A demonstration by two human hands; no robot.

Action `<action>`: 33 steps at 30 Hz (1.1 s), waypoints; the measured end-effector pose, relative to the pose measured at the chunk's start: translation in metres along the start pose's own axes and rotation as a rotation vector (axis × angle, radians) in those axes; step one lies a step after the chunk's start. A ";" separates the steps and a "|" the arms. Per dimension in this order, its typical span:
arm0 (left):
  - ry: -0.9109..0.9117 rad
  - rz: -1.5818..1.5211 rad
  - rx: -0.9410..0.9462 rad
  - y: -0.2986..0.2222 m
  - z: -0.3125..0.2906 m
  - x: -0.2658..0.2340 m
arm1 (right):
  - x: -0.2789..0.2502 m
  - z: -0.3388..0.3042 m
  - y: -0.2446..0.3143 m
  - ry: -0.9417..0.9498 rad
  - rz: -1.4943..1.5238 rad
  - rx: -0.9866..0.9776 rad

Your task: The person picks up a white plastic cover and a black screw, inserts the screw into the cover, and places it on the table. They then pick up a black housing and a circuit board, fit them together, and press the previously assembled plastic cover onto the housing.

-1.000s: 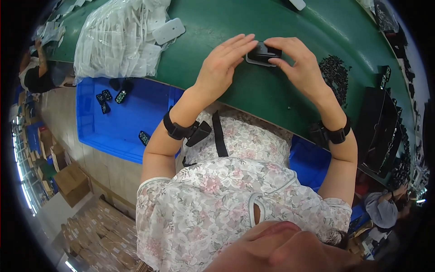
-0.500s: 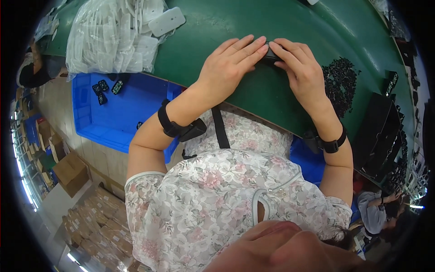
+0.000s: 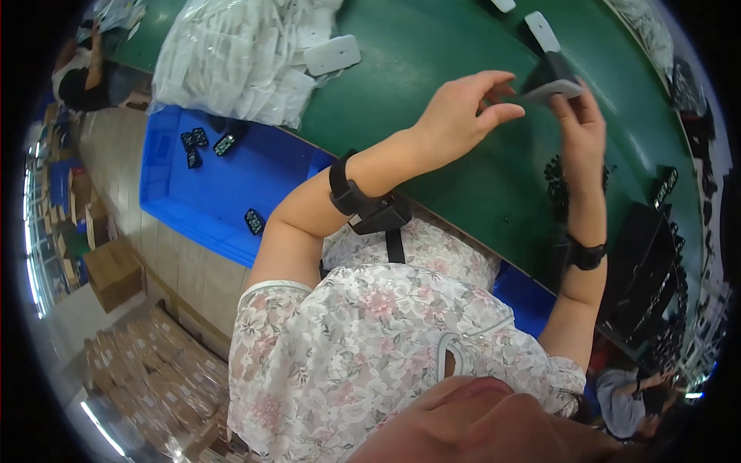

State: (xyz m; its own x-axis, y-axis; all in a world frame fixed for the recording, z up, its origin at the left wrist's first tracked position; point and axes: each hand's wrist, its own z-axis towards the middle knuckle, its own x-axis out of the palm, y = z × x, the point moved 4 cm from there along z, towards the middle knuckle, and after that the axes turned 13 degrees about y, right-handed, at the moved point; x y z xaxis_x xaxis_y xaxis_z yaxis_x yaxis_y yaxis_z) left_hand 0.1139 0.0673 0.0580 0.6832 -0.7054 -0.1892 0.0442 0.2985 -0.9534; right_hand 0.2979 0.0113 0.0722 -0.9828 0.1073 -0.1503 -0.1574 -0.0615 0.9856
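In the head view my right hand (image 3: pixel 583 127) is closed on a black-and-white casing (image 3: pixel 549 76), dark on top with a pale lower edge. It is tilted above the green table and blurred, so its exact kind is hard to tell. To its left, my left hand (image 3: pixel 463 112) is open and holds nothing, its thumb and fingers apart and pointing toward the casing. Just beyond the casing lies a white oblong plate (image 3: pixel 542 32). A pile of small black parts (image 3: pixel 557 181) is partly hidden by my right forearm.
Clear bags of white plates (image 3: pixel 231 62) lie on the green table (image 3: pixel 401 46) at the far left. Below its edge, a blue bin (image 3: pixel 193 193) holds several small black pieces. Black trays (image 3: pixel 637 255) stand at the right. People are at the far left and lower right.
My hands, previously together around a dark piece, have parted. The right has moved up and right with the casing, and the left has let go. The view has shifted slightly.
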 end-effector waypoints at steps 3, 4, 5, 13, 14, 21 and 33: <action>-0.195 0.884 0.290 -0.012 -0.011 -0.045 | -0.049 0.025 0.005 -0.026 -0.219 -0.098; -0.197 1.022 0.253 -0.011 -0.015 -0.063 | -0.074 0.033 -0.004 -0.022 -0.319 -0.075; -0.193 1.156 0.215 -0.009 -0.022 -0.079 | -0.101 0.041 -0.017 -0.022 -0.419 -0.045; -0.094 1.578 -0.092 0.000 -0.050 -0.113 | -0.179 0.077 -0.073 0.070 -0.535 0.223; -0.076 1.619 -0.117 0.006 -0.049 -0.117 | -0.184 0.075 -0.079 0.066 -0.563 0.221; -0.009 1.656 -0.157 0.022 -0.036 -0.121 | -0.157 0.064 -0.037 -0.223 -0.862 0.066; 0.107 1.846 -0.255 0.015 -0.034 -0.124 | 0.020 -0.113 -0.007 0.533 -0.801 -0.086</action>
State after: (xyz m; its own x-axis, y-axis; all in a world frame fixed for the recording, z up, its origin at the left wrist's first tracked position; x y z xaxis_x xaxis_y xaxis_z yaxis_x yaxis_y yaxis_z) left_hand 0.0049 0.1375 0.0597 -0.3082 0.3207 -0.8956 -0.7078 0.5517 0.4411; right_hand 0.2682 -0.0987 0.0538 -0.4926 -0.3139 -0.8117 -0.7858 -0.2404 0.5698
